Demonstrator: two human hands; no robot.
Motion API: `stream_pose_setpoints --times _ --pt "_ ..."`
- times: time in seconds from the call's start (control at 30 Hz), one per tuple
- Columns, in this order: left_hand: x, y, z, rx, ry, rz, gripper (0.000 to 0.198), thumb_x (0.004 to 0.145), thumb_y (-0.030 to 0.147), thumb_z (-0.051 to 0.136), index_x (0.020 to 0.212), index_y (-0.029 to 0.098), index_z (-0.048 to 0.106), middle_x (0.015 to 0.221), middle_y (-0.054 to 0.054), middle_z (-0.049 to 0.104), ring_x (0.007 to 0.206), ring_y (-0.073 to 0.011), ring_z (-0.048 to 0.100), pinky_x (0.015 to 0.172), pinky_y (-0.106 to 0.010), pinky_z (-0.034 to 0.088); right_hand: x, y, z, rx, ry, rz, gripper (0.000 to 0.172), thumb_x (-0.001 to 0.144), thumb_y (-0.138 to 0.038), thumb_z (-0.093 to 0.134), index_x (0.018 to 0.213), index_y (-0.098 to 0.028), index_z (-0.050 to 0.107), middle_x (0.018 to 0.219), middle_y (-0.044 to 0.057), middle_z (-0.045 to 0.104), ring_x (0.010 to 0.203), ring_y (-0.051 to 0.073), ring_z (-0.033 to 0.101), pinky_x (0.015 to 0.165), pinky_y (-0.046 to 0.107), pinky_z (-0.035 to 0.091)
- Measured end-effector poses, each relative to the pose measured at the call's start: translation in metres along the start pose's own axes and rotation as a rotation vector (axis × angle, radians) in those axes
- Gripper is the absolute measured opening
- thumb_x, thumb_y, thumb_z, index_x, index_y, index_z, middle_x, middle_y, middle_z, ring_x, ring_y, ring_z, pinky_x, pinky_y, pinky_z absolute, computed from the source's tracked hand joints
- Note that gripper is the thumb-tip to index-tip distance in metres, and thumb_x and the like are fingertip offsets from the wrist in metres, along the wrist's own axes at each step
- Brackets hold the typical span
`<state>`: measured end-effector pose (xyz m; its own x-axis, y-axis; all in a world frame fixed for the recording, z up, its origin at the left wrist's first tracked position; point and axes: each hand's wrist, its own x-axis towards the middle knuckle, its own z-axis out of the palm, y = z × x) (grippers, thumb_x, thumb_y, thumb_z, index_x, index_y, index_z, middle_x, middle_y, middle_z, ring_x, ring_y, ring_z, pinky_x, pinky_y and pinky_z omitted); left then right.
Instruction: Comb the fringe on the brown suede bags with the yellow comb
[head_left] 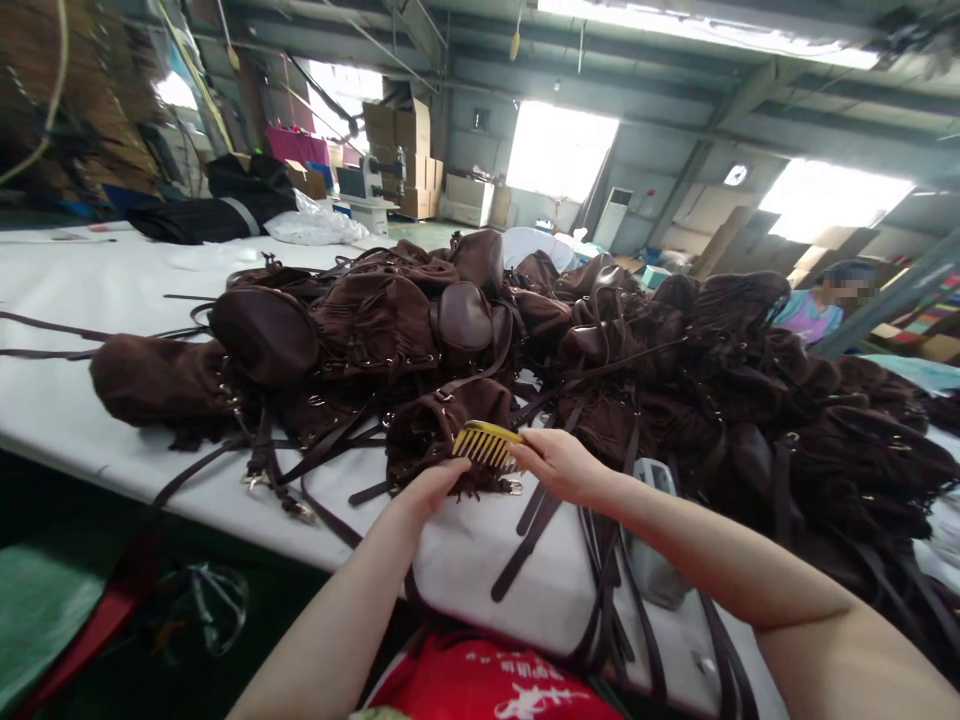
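Observation:
In the head view, a yellow wide-toothed comb (487, 442) is closed in my right hand (559, 462), its teeth pointing down over dark fringe. Beneath it lies a dark brown bag (420, 425) with fringe, straps and metal buckles, near the front edge of the table. My left hand (444, 478) grips the near side of this bag, just left of the comb; most of its fingers are hidden. Loose brown straps (517, 565) trail from the bags toward my red shirt.
A large heap of similar brown bags (720, 390) covers much of the white table (330, 530). A grey device (656, 530) stands under my right forearm. Black rolled material (195, 215) and clear plastic (319, 225) lie at the back left. A person (817, 305) is at the far right.

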<state>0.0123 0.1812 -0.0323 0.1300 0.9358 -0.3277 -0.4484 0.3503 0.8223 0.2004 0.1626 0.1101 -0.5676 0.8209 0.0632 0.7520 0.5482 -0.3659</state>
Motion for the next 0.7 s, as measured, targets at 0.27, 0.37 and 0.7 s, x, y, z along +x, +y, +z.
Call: stream_pose_setpoints --times 0.27,0.37,0.7 --pt "-0.049 -0.023 0.010 -0.036 -0.135 0.003 0.035 0.076 0.041 0.066 0.093 0.010 0.066 0.071 -0.006 0.066 0.064 -0.0147 0.061 0.062 -0.026 0.046 0.035 0.008 0.017 -0.366 -0.038 -0.311 0.037 0.097 -0.046 0.034 0.092 -0.020 0.059 0.088 0.002 0.062 0.074 0.012 0.057 0.059 0.025 0.029" --pt "-0.057 -0.035 0.016 0.023 -0.118 0.034 0.043 0.075 0.052 0.063 0.090 0.011 0.063 0.063 -0.004 0.064 0.058 -0.0141 0.059 0.056 -0.024 0.042 0.047 -0.008 0.021 -0.490 -0.053 -0.468 0.042 0.097 -0.051 0.030 0.096 -0.022 0.059 0.091 0.003 0.061 0.077 0.014 0.059 0.056 0.026 0.028" --pt "-0.076 -0.017 0.005 0.281 -0.270 0.067 0.044 0.077 0.059 0.056 0.077 0.014 0.057 0.057 -0.006 0.065 0.052 -0.0174 0.060 0.056 -0.028 0.043 0.065 0.017 0.036 -0.688 -0.321 -0.481 0.055 0.092 -0.059 0.031 0.093 -0.018 0.067 0.085 0.010 0.069 0.078 0.021 0.065 0.059 0.026 0.038"
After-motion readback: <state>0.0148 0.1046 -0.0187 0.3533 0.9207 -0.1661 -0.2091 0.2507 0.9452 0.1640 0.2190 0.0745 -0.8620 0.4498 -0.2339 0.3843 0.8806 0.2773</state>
